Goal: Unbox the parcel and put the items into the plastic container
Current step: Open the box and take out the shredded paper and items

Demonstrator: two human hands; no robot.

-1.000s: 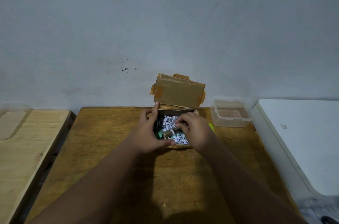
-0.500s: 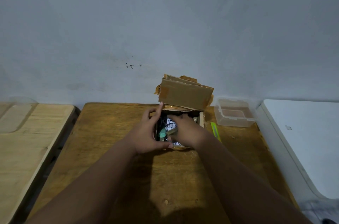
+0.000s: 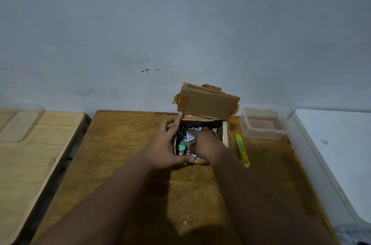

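Note:
An open cardboard box [image 3: 224,134] stands at the back of the brown wooden table, its lid flap [image 3: 206,104] upright against the wall. Inside lie white shredded paper [image 3: 190,134] and a small green-capped bottle [image 3: 181,146]. My left hand [image 3: 164,146] grips the box's left side, with the thumb along the front edge and the index finger up at the flap. My right hand [image 3: 204,142] reaches into the box, its fingers curled round a small tan item [image 3: 190,143]. The clear plastic container [image 3: 263,132] sits to the right of the box, with nothing in it.
A yellow-green utility knife [image 3: 242,149] lies on the table [image 3: 124,144] between box and container. A lighter wooden surface [image 3: 30,154] adjoins on the left and a white surface [image 3: 341,144] on the right. The grey wall rises right behind the box.
My right hand has gone deeper into the box and closed round the tan item. The view has shifted slightly, and the knife now shows beside the box.

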